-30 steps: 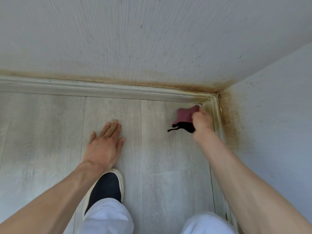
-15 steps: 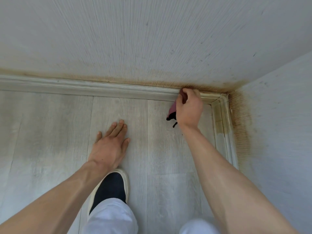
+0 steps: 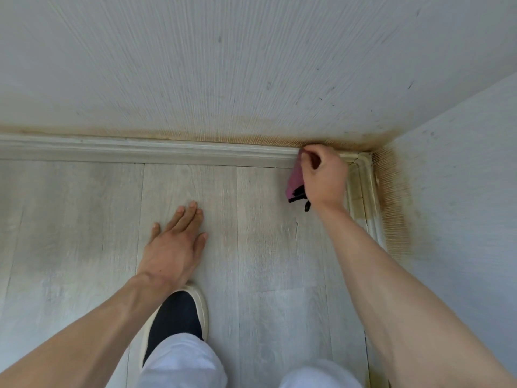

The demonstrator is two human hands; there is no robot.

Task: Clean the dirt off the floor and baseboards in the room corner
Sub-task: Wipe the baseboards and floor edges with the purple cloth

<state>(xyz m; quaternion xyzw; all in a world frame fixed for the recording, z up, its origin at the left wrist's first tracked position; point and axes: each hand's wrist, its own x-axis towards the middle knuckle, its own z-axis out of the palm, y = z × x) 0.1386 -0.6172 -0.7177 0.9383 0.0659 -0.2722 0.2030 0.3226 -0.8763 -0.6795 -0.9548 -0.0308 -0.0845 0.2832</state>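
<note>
Both hands are low in the room corner: the right hand [image 3: 324, 175] has its fingers curled around a pink cloth [image 3: 295, 180] with black trim, holding it against the top edge of the far baseboard [image 3: 167, 152], just left of where that meets the side baseboard [image 3: 366, 191]. Brownish dirt [image 3: 391, 197] stains both walls just above the baseboards, heaviest in the corner right beside the cloth. Well apart from it, the left hand [image 3: 176, 245] lies flat with straight fingers on the pale plank floor [image 3: 84, 219], holding nothing, just ahead of a dark shoe [image 3: 176, 315].
</note>
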